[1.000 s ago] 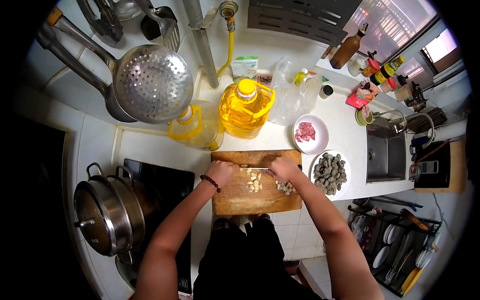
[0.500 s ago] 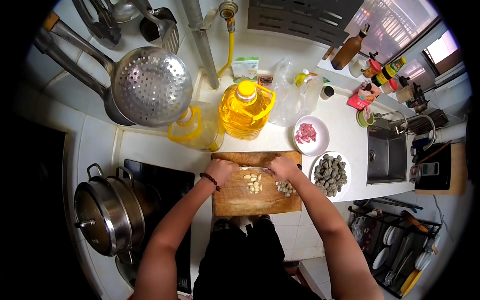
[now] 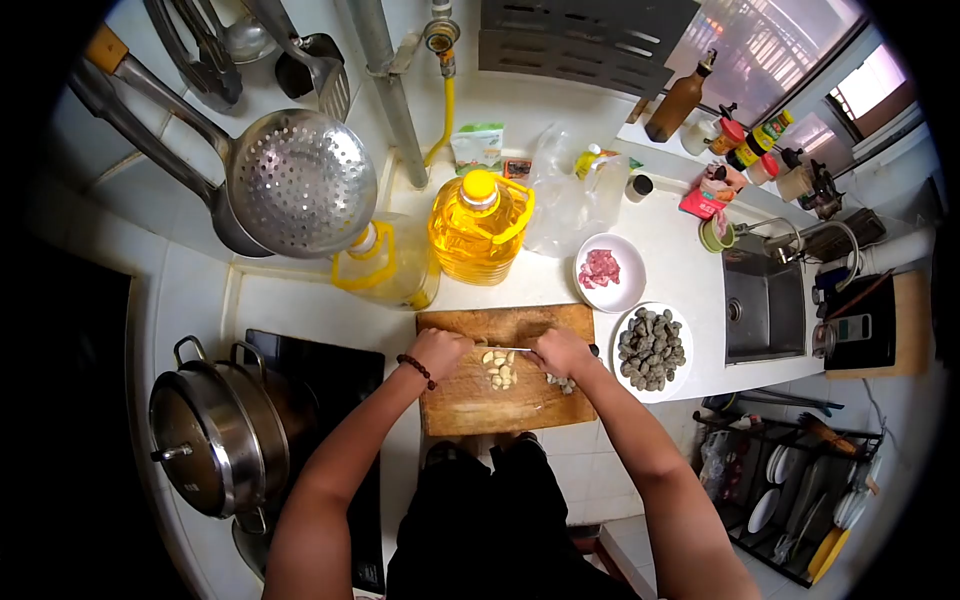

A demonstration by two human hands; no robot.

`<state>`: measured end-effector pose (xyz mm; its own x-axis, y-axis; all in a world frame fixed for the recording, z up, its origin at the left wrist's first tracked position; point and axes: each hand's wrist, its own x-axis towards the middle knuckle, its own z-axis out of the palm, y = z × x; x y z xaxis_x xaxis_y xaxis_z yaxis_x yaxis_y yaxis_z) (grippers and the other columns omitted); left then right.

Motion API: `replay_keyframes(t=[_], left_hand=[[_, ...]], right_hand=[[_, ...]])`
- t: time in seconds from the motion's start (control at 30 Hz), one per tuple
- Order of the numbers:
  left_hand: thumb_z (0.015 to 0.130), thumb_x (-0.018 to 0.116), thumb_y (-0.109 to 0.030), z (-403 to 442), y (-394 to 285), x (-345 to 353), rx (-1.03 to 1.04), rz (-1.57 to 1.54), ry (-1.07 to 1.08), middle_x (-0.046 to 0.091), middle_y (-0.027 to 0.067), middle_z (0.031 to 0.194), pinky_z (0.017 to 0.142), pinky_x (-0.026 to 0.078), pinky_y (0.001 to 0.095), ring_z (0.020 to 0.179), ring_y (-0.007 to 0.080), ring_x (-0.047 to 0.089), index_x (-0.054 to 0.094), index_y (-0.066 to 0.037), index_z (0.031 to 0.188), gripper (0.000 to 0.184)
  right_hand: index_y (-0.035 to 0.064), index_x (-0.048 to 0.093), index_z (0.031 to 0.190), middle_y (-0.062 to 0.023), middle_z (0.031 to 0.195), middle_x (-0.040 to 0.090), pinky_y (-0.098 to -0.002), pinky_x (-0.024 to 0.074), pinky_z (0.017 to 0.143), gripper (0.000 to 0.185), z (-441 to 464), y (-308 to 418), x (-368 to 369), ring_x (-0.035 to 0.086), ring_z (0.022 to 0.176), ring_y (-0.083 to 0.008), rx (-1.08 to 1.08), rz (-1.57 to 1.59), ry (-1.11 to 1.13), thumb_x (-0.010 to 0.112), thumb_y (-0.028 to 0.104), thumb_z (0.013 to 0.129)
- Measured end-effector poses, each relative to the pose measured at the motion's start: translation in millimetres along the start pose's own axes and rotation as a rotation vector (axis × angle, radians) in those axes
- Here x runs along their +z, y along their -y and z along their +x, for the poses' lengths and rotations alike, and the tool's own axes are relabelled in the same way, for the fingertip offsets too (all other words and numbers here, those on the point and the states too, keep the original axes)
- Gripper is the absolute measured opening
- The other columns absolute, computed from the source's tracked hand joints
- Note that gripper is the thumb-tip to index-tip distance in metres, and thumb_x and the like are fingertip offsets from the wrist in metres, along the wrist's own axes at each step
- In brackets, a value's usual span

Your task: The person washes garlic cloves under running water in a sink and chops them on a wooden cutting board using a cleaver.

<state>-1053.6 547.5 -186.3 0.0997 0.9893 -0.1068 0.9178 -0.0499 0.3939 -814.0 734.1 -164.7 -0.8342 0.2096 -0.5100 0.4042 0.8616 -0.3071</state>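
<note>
In the head view, the brown rectangular wooden cutting board (image 3: 465,408) lies on the white worktop (image 3: 670,268); peeled, cream-coloured garlic cloves (image 3: 505,371) sit mid-board, just near of the thin silver metal knife (image 3: 507,349). The right hand (image 3: 561,352) is closed round the knife's right end; the left hand (image 3: 443,352) is curled at its left end, and whether it grips anything cannot be told. The left fingers could be nicked if the blade slid left, and loose cloves might roll if it knocked them. Compared with half a second ago, the knife has moved slightly nearer, closing on the cloves.
</note>
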Motion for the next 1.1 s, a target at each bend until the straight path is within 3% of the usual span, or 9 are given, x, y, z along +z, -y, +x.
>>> replay_keyframes(t=[0.13,0.2,0.43,0.73,0.83,0.93,1.0,1.03,1.1], left_hand=[[0.086,0.066,-0.008,0,3,7,0.044,-0.002,-0.045,0.078,0.0116,0.097,0.074,0.061,0.0423,0.082,0.0313,0.075,0.077,-0.006,0.104,0.022],[0.075,0.071,-0.007,-1,3,2,0.047,-0.059,-0.076,0.072,0.0123,0.084,0.074,0.059,0.047,0.081,0.0353,0.073,0.068,-0.005,0.086,0.011],[0.077,0.069,-0.006,17,6,-5,0.066,-0.047,-0.099,0.073,0.0109,0.084,0.073,0.059,0.045,0.08,0.0334,0.073,0.07,-0.007,0.086,0.008],[0.084,0.064,-0.007,17,-1,-6,0.134,-0.038,-0.167,0.074,0.01,0.086,0.073,0.06,0.0445,0.082,0.0327,0.074,0.076,-0.011,0.098,0.019],[0.085,0.063,-0.008,23,2,-1,0.16,0.059,-0.019,0.075,0.0101,0.089,0.074,0.06,0.0446,0.083,0.0324,0.074,0.077,-0.011,0.102,0.022],[0.087,0.064,-0.006,22,-7,-12,0.089,0.07,0.116,0.075,0.0125,0.097,0.085,0.059,0.0441,0.095,0.0319,0.073,0.075,-0.007,0.107,0.023],[0.09,0.066,-0.005,14,-16,-22,0.05,-0.256,-0.506,0.07,0.0188,0.115,0.098,0.054,0.0445,0.113,0.0358,0.066,0.068,-0.001,0.124,0.034],[0.09,0.066,-0.005,9,-24,-22,0.055,-0.258,-0.504,0.07,0.0188,0.115,0.098,0.054,0.0445,0.113,0.0358,0.066,0.068,-0.001,0.124,0.034],[0.093,0.068,-0.006,-11,-42,-15,-0.351,-0.399,-0.666,0.061,0.0236,0.131,0.107,0.048,0.0444,0.124,0.0415,0.058,0.057,0.002,0.139,0.048]], right_hand=[[0.0107,0.075,0.096,-0.0206,0.088,0.074,-0.0548,0.0563,0.08,0.032,-5,3,6,0.071,0.086,-0.0426,0.033,0.019,-0.046,0.057,0.037,0.1],[0.0121,0.074,0.097,-0.0202,0.084,0.072,-0.0552,0.0557,0.075,0.033,-6,3,9,0.069,0.082,-0.0435,-0.011,0.065,-0.131,0.056,0.039,0.101],[0.0134,0.073,0.101,-0.0197,0.086,0.073,-0.0554,0.0558,0.077,0.029,-10,3,17,0.07,0.083,-0.0425,0.073,0.081,-0.178,0.056,0.037,0.1],[0.0111,0.074,0.094,-0.0211,0.083,0.072,-0.0568,0.056,0.074,0.032,-27,9,26,0.07,0.079,-0.0433,0.109,0.117,-0.212,0.057,0.038,0.1],[0.0103,0.074,0.092,-0.0217,0.083,0.072,-0.0566,0.0561,0.073,0.035,-26,14,40,0.07,0.079,-0.0437,0.195,0.057,-0.148,0.056,0.039,0.1],[0.0107,0.075,0.093,-0.0225,0.083,0.072,-0.0568,0.056,0.073,0.036,-38,25,33,0.07,0.079,-0.0447,0.179,0.158,-0.217,0.056,0.041,0.1],[0.0074,0.074,0.096,-0.0249,0.083,0.071,-0.0565,0.0553,0.073,0.034,-53,39,15,0.069,0.08,-0.0464,0.296,0.239,-0.323,0.059,0.038,0.099],[0.0074,0.074,0.096,-0.0249,0.083,0.071,-0.0565,0.0553,0.073,0.034,-53,41,24,0.069,0.08,-0.0464,0.301,0.24,-0.326,0.059,0.038,0.099],[0.0011,0.072,0.099,-0.0274,0.082,0.069,-0.0563,0.054,0.073,0.029,-53,50,55,0.068,0.081,-0.0477,0.349,0.508,-0.555,0.064,0.028,0.097]])
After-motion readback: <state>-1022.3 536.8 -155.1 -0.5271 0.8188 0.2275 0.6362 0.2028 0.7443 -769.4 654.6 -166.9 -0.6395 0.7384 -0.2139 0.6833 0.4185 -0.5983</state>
